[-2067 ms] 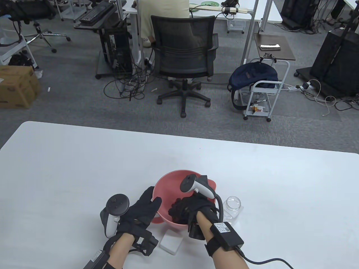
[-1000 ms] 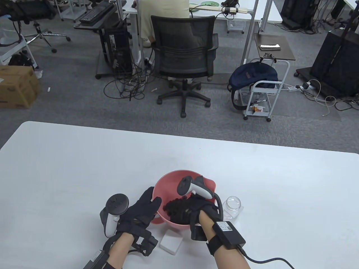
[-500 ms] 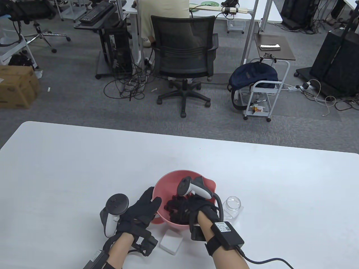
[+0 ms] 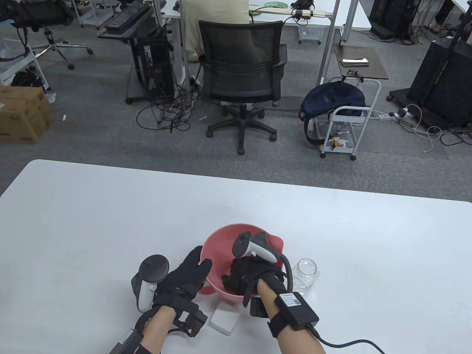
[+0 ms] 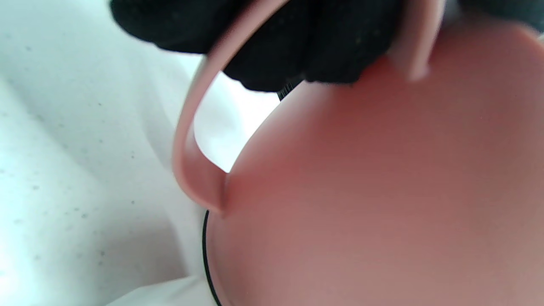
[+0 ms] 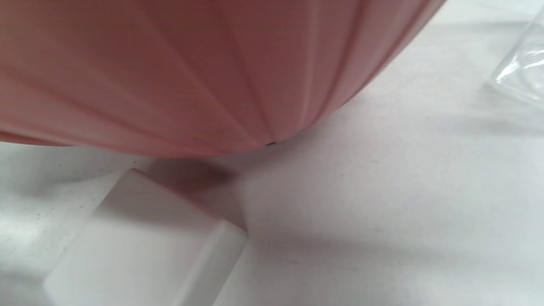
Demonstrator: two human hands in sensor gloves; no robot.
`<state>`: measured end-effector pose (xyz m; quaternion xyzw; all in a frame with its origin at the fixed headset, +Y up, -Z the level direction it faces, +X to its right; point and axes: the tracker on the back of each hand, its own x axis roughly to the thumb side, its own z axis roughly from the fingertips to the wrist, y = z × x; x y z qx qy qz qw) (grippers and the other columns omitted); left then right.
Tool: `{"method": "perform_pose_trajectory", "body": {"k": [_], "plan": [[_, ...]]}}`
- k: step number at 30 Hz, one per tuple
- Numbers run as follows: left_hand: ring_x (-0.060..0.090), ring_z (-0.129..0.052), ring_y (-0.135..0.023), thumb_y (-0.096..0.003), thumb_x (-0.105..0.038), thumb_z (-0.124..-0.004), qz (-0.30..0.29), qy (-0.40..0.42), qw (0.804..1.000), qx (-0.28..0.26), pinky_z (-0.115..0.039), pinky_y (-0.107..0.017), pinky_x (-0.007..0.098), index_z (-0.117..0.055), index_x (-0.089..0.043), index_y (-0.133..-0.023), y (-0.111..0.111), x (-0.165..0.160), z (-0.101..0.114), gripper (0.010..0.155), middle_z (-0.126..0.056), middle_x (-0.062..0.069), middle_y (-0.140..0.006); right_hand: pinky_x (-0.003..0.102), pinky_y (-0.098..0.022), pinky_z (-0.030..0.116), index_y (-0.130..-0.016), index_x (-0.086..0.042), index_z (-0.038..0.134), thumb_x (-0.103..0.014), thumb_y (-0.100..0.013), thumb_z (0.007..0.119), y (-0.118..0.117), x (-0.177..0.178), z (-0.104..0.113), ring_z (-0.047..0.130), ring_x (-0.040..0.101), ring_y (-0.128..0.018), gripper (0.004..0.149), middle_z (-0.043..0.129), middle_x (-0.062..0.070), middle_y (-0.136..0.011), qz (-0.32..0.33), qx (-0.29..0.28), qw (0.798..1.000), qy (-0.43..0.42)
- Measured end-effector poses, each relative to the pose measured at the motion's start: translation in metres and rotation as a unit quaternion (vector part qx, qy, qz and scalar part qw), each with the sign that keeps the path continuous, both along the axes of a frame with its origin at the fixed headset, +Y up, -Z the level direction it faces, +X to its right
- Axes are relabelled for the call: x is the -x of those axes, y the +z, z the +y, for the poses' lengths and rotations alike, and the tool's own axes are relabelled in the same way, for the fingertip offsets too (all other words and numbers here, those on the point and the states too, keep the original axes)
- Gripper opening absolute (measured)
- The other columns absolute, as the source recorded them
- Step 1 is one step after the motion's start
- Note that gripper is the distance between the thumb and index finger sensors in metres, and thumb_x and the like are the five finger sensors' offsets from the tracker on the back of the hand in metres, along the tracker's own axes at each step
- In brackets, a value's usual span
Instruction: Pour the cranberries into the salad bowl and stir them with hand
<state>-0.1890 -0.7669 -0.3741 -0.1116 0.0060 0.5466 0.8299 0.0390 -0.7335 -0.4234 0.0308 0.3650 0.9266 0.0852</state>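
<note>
Salad bowl [image 4: 221,239], pink, stands near the table's [image 4: 92,221] close edge. Left hand [image 4: 180,284] grasps its left rim handle [image 5: 191,140], fingers curled over it. Right hand [image 4: 254,276] reaches down inside the bowl; finger state cannot be determined. Glass jar [image 4: 306,271] stands just right of that hand; a white block [image 6: 144,246] lies just below the bowl. Beyond the fingers, tabletop is open.

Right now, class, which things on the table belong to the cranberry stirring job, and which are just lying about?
In the job: bowl, right hand inside it, left hand gripping its rim, empty jar.
Lying about: white block, cable.
</note>
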Motion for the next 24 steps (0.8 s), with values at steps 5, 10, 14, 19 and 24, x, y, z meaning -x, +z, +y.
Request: {"method": "perform_pose_trajectory", "body": {"k": [5, 10, 14, 19, 24], "plan": [[0.012, -0.097, -0.047, -0.0502, -0.077, -0.076, 0.0, 0.001, 1.0, 0.001, -0.087, -0.034, 0.03, -0.053, -0.037, -0.111, 0.0, 0.0001, 0.0, 0.076, -0.094, -0.015, -0.048, 0.038, -0.07, 0.077, -0.112, -0.019, 0.048, -0.067, -0.052, 0.077, -0.0005, -0.0004, 0.0007, 0.078, 0.029, -0.095, 0.081, 0.051, 0.011, -0.12, -0.006, -0.021, 1.0, 0.011], [0.012, -0.097, -0.047, -0.0501, -0.077, -0.076, 0.0, 0.001, 1.0, 0.001, -0.087, -0.034, 0.03, -0.053, -0.037, -0.111, 0.0, 0.0002, 0.0, 0.076, -0.094, -0.015, -0.048, 0.033, -0.063, 0.083, -0.108, -0.018, 0.062, -0.067, -0.053, 0.077, -0.0002, -0.001, 0.0017, 0.087, 0.024, -0.086, 0.076, 0.07, 0.013, -0.112, -0.011, -0.032, 0.999, 0.025], [0.012, -0.097, -0.047, -0.0502, -0.077, -0.076, 0.0, 0.001, 1.0, 0.001, -0.087, -0.034, 0.03, -0.053, -0.037, -0.111, 0.0, 0.0002, -0.0001, 0.076, -0.094, -0.015, -0.048, 0.025, -0.05, 0.088, -0.1, -0.02, 0.075, -0.068, -0.052, 0.078, -0.001, -0.0011, 0.0004, 0.096, 0.015, -0.071, 0.068, 0.087, 0.01, -0.101, -0.011, -0.024, 0.999, 0.028], [0.011, -0.097, -0.047, -0.0502, -0.077, -0.076, 0.0, 0.003, 1.0, 0.002, -0.087, -0.034, 0.03, -0.053, -0.038, -0.111, 0.0, 0.0002, -0.0003, 0.076, -0.094, -0.015, -0.048, 0.022, -0.041, 0.088, -0.096, -0.024, 0.08, -0.068, -0.051, 0.077, -0.0008, -0.0008, -0.0006, 0.097, 0.008, -0.061, 0.063, 0.093, 0.004, -0.092, -0.005, -0.01, 1.0, 0.026], [0.011, -0.097, -0.047, -0.0503, -0.077, -0.076, 0.0, 0.004, 1.0, 0.003, -0.087, -0.034, 0.03, -0.053, -0.037, -0.111, -0.0002, 0.0002, -0.0005, 0.076, -0.094, -0.015, -0.047, 0.023, -0.041, 0.086, -0.094, -0.031, 0.083, -0.068, -0.051, 0.077, -0.0011, -0.0005, -0.0017, 0.095, 0.008, -0.061, 0.057, 0.094, -0.002, -0.092, 0.004, 0.007, 1.0, 0.016]]}}
